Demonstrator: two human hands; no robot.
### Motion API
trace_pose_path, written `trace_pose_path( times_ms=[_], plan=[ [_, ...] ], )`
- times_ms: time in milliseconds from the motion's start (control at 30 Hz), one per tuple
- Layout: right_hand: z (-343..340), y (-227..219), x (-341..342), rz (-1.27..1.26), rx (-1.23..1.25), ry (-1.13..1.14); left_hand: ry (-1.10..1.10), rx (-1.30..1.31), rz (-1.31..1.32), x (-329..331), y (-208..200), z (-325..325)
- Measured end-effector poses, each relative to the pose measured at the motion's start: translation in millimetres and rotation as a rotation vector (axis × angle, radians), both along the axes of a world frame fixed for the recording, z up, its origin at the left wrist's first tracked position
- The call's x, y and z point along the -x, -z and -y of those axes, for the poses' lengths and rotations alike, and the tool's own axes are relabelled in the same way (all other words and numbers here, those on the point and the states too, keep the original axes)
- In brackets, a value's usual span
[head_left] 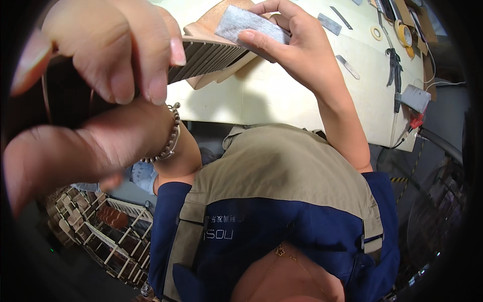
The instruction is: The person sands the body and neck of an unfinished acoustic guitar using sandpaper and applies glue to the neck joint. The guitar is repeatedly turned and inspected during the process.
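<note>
At upper left, the left hand [108, 43] had its fingers curled round a fretted neck [204, 58], which ran toward top centre. There, the right hand [299, 40] grasped a grey block [249, 26] over the tabletop [284, 100].

Two bare hands, one left hand [103, 63] and one right hand [297, 38], appear at one pale worktable [287, 95] with one slotted neck [204, 59] and one grey block [251, 26] in grip. Counted toward the right are at least a second grey block [329, 23], two thin strips [341, 17] [348, 67], at least two tape rolls [376, 38] [404, 35] and one pale box [416, 98]. One beaded bracelet [174, 135] shows left, one rack [114, 245] near left.
</note>
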State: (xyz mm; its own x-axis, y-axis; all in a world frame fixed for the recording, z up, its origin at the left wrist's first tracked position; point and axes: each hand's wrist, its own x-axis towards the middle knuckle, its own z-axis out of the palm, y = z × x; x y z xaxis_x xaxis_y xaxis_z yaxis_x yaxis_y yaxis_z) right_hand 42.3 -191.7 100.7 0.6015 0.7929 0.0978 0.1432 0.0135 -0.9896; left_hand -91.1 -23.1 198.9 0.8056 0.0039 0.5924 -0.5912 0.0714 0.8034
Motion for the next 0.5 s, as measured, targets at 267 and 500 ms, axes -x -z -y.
trace_pose_path(
  times_ms=[267, 500],
  plan=[
    [0, -26, 18, 0.23, 0.172, 0.197, -0.104, 0.065, 0.044, -2, 4, 11],
    [-18, -7, 12, 0.48, -0.086, 0.275, -0.112, 0.004, 0.038, -14, 3, 14]
  ],
)
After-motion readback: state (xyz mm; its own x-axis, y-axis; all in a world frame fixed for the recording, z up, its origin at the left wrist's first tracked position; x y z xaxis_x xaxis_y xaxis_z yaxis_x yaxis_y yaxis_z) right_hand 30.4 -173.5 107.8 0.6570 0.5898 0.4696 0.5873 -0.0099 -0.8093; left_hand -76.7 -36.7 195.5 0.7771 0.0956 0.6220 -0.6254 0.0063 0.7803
